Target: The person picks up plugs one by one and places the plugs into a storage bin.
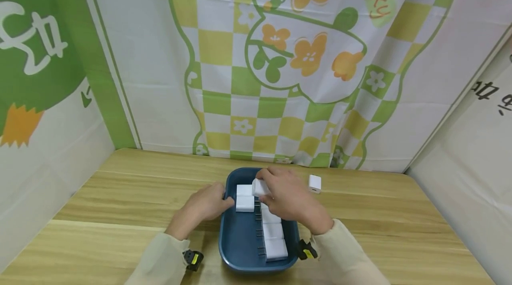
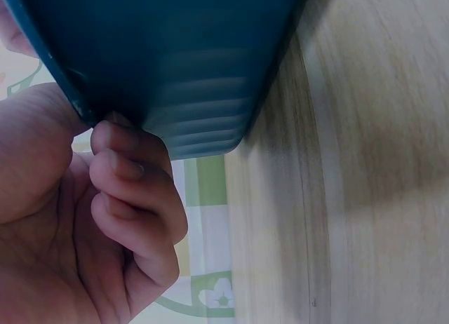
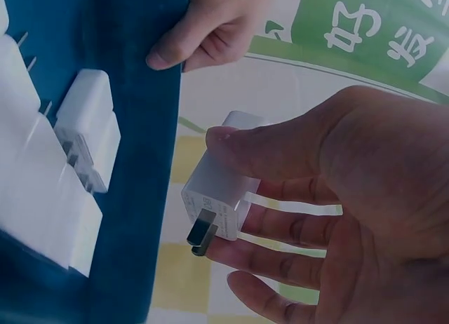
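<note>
My right hand (image 3: 337,219) pinches a white plug (image 3: 221,180) between thumb and fingers, above the blue tray (image 1: 240,236); only the wrist view shows its prongs. My left hand (image 1: 206,205) grips the tray's left rim. Another plug (image 1: 314,183) lies on the table (image 1: 120,196), right of the tray.

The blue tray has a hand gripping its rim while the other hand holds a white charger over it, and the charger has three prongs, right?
Not quite: the right wrist view shows the white charger has two prongs, not three. The rest stands.
</note>
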### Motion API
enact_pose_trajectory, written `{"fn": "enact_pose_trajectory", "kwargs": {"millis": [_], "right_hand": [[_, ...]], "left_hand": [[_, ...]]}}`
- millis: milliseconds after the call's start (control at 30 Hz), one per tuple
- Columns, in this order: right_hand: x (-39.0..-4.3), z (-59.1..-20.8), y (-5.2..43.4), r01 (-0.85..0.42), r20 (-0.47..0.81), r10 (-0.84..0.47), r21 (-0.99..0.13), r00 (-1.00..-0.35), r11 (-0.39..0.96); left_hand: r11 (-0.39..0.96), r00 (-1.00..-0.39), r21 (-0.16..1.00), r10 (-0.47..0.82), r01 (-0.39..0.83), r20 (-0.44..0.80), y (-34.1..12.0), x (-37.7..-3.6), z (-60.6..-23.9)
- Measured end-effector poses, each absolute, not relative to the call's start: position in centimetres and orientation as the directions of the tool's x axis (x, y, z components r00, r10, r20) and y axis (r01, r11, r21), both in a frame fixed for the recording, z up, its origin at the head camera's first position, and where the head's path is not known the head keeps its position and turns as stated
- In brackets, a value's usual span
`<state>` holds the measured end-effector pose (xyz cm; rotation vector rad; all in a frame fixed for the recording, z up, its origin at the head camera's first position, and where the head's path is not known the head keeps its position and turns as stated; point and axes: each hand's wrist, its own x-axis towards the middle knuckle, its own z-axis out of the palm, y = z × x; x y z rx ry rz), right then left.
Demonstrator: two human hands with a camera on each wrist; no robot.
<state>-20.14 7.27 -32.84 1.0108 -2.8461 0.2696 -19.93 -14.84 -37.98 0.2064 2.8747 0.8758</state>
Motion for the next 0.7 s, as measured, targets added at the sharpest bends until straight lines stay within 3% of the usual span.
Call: {"fn": "enact_pose_trajectory", "kwargs": {"millis": [700], "right_hand": [[-20.6,-34.0,5.1,-0.656,0.094,-0.652,-0.198,-0.752,0.728]], "left_hand": [[0.823,-0.980,0.557,0.184,0.111,-0.076,-15.0,-20.1,-38.2]]}}
